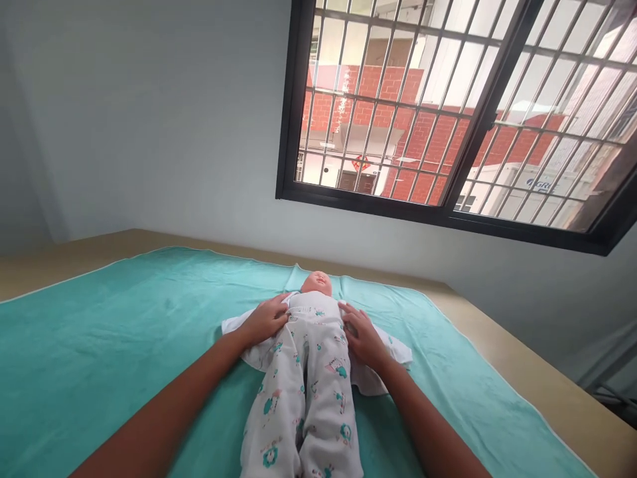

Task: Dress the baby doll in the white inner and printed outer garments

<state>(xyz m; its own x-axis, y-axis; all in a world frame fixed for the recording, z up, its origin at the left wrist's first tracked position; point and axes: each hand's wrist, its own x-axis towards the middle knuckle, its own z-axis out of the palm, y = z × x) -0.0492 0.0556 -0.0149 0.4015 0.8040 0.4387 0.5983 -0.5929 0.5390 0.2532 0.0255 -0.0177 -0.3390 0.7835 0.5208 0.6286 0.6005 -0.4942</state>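
A baby doll (317, 283) lies on its back, its head toward the wall. White trousers (323, 372) with a green and pink print cover its legs and reach up to the waist. A white top (398, 346) is spread out on both sides beneath it. At the waistband's left side, my left hand (267, 320) has its fingers curled on the cloth. Opposite it, my right hand (362, 337) bends its fingers against the waist's right side. My fingertips are partly hidden by the cloth and the hands.
Under the doll a turquoise blanket (124, 332) covers most of a wooden surface (497, 335). Behind stands a grey-white wall (149, 119) with a dark-framed barred window (358, 191) at upper right. Dark metal parts show at the far right edge.
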